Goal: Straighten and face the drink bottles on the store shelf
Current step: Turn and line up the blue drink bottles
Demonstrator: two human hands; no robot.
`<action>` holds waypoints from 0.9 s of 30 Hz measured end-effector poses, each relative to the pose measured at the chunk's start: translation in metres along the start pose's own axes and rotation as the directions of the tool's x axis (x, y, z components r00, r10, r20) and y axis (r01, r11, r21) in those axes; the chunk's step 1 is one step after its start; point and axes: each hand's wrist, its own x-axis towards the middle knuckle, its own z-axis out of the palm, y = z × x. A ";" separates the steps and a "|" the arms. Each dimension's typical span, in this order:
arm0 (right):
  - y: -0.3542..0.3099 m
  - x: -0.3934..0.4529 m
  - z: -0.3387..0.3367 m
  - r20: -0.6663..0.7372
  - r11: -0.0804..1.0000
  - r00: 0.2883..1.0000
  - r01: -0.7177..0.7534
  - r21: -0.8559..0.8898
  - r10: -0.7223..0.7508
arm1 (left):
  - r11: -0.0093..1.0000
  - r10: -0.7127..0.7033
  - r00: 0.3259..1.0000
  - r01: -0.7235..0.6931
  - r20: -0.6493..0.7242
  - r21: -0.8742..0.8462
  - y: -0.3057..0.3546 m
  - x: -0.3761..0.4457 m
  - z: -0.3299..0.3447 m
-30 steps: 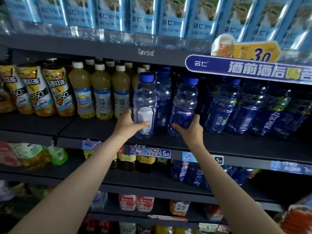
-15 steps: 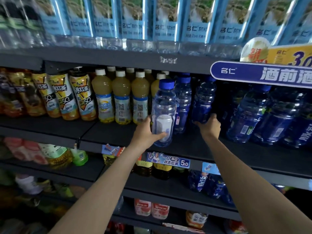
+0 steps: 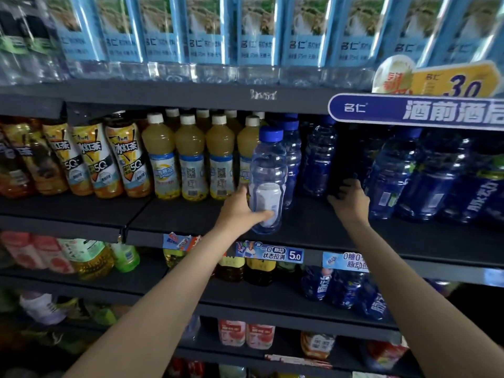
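Dark store shelf, stocked with drinks: nearest its edge stands a clear blue-capped bottle, its white label-back facing out. The left hand wraps round its lower body, thumb across the front. It looks mid-facing; a twist should bring the label forward. Further in, the right hand reaches into the dark gap beside the blue bottles, fingers curled; I cannot tell whether it grips anything.

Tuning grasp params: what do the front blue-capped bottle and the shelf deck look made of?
Front bottle: likely clear, blue-tinted plastic, glossy; the bottles behind show through it. Cap looks opaque blue plastic. Shelf deck: probably dark painted metal, matte, no glare. Left hand grips the bottle.
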 end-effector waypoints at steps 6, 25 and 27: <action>0.017 -0.019 -0.055 -0.164 0.996 0.983 0.076 -0.046 -0.083 | 0.994 0.075 0.992 -0.083 0.098 0.078 0.036 0.008 0.045; 0.050 0.020 -0.074 -0.093 0.997 0.995 0.030 -0.067 -0.036 | 0.914 -0.040 0.973 0.128 -0.227 0.385 0.084 0.035 0.141; 0.053 0.021 -0.076 -0.076 0.995 0.995 0.050 -0.085 -0.056 | 0.908 -0.045 0.968 0.143 -0.248 0.395 0.083 0.032 0.144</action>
